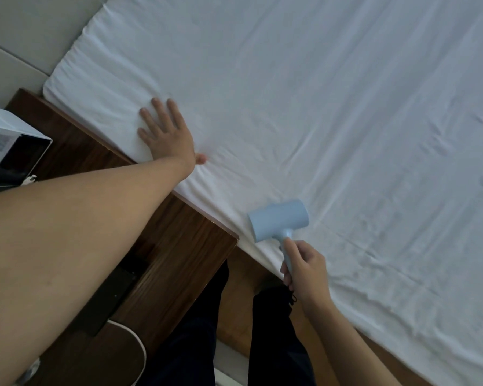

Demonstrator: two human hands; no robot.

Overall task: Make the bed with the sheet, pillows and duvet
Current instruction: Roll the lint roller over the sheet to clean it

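So the white sheet (318, 107) is spread over the bed, a bit wrinkly near the edge. Left hand (166, 132) lies flat on it, fingers spread, close to the corner by the wooden nightstand (76, 140). Right hand (304, 271) is wrapped round the handle of a blue lint roller (278, 220), its head touching the sheet.

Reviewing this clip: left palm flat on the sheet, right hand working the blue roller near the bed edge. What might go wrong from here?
1. The lint roller sits close to the mattress edge; a stroke toward the person could run off the white sheet.
2. The sheet shows many creases; rolling may bunch them rather than flatten them, since the left hand pins only one spot.
3. The right hand grips the thin handle low, so the head may tilt.
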